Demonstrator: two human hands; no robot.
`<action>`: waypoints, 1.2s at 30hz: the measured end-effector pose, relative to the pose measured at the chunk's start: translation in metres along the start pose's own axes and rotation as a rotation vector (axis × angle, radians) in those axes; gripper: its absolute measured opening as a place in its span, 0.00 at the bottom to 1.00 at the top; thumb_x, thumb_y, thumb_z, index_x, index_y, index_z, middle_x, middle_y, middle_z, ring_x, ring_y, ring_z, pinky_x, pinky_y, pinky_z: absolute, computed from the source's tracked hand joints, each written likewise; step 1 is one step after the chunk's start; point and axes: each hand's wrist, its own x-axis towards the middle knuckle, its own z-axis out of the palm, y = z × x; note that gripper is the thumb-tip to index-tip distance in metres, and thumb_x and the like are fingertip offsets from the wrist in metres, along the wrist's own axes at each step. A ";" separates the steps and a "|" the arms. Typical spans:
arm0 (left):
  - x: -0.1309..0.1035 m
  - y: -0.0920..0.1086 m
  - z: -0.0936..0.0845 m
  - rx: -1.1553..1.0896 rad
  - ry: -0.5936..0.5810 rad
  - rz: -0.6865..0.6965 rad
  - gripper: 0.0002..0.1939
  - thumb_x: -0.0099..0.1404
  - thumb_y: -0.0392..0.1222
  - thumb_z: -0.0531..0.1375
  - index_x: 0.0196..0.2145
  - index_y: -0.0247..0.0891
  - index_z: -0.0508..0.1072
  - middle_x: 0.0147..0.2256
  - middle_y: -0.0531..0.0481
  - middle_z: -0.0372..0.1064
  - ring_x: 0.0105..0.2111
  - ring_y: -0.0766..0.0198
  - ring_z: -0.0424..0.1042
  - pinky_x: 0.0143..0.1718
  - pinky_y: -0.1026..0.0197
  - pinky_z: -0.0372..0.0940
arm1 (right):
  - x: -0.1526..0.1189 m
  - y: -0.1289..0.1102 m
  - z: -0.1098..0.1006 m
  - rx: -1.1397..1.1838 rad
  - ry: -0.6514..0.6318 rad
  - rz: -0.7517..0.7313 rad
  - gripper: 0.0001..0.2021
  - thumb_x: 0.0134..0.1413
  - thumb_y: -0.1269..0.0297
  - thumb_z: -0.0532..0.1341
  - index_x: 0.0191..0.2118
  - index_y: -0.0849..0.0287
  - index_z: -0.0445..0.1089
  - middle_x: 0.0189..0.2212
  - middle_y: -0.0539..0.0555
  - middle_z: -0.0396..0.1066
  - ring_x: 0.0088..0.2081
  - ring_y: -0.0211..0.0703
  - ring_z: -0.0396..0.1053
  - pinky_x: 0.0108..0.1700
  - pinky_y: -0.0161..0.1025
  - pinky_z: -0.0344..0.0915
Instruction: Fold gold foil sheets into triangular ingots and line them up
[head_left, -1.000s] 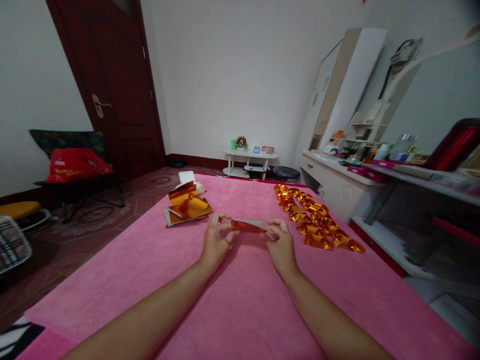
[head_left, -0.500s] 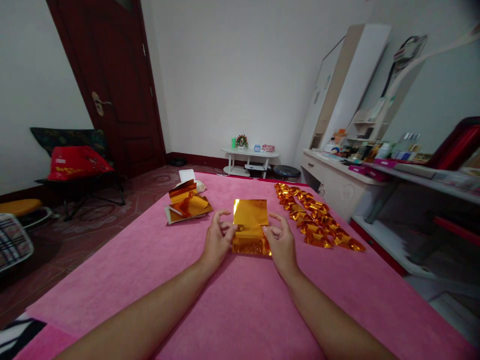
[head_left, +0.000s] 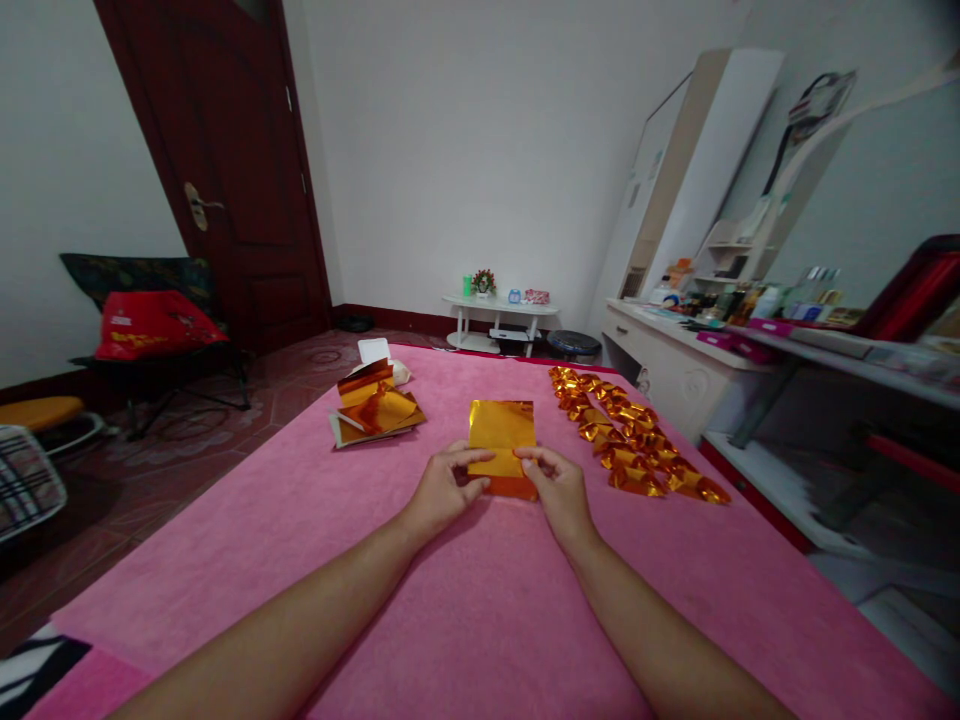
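A sheet of shiny gold foil paper [head_left: 502, 424] lies in front of me with creases across its lower half. My left hand [head_left: 448, 488] pinches its left edge, thumb below and fingers on top. On the opposite edge my right hand [head_left: 556, 488] grips the paper between thumb and forefinger. The near part of the sheet is bent and looks darker orange. To the left rests a loose pile of gold foil sheets [head_left: 379, 410]. Folded gold foil pieces [head_left: 630, 425] lie in rows to the right.
Pink cloth [head_left: 457, 620] covers the surface under my hands. A white vanity [head_left: 667, 350] with bottles stands at the right. Beyond the far edge are a low white table [head_left: 499, 303] and a round dark stool [head_left: 573, 343]. A red bag [head_left: 157, 325] sits on a chair at left.
Both hands have shifted their grip on the gold foil paper. The left fingers now reach over its top, and the near part of the sheet looks shorter and more sharply bent.
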 end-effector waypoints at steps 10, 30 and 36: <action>0.001 0.002 -0.003 0.068 0.087 -0.023 0.11 0.52 0.36 0.63 0.36 0.38 0.78 0.35 0.45 0.72 0.36 0.59 0.69 0.39 0.59 0.64 | -0.001 0.000 0.002 0.060 -0.163 -0.075 0.16 0.38 0.69 0.66 0.39 0.56 0.73 0.38 0.53 0.72 0.41 0.46 0.69 0.46 0.42 0.64; -0.001 0.010 -0.004 0.158 0.113 0.092 0.06 0.57 0.39 0.60 0.29 0.41 0.79 0.31 0.47 0.70 0.33 0.62 0.68 0.34 0.63 0.62 | 0.001 0.005 0.000 0.164 -0.022 0.067 0.08 0.42 0.61 0.65 0.31 0.57 0.76 0.31 0.52 0.75 0.34 0.43 0.70 0.40 0.41 0.64; -0.001 0.003 -0.004 0.237 0.143 0.077 0.06 0.55 0.38 0.62 0.32 0.40 0.79 0.29 0.48 0.71 0.28 0.64 0.67 0.30 0.64 0.60 | 0.001 0.005 0.000 0.223 0.008 0.135 0.09 0.39 0.61 0.67 0.29 0.59 0.75 0.26 0.52 0.74 0.29 0.41 0.68 0.34 0.38 0.64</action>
